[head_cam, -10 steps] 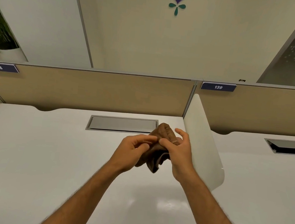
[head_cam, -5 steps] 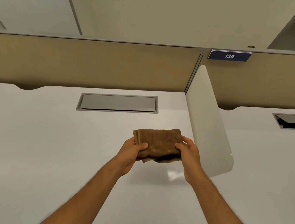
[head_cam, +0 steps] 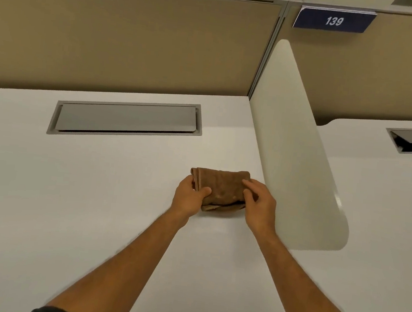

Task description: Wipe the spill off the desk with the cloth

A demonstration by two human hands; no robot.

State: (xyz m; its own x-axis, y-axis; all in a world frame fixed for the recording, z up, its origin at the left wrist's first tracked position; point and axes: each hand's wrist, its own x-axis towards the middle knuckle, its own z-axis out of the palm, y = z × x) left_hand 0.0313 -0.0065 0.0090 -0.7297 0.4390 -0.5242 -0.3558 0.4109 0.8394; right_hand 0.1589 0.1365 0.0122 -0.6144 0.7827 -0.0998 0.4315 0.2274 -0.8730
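Observation:
A folded brown cloth (head_cam: 221,188) lies on the white desk (head_cam: 92,194), close to the side divider. My left hand (head_cam: 189,200) grips its left end, thumb over the top. My right hand (head_cam: 258,203) rests on its right end with the fingers bent over the fabric. No spill shows on the desk surface.
A cream side divider (head_cam: 295,153) stands just right of the cloth. A grey cable-tray lid (head_cam: 127,118) is set into the desk behind it. A tan partition (head_cam: 123,38) runs along the back, with a blue "139" label (head_cam: 334,21).
The bunched cloth held up in both hands was folded flat and lowered onto the desk. The view tilted downward.

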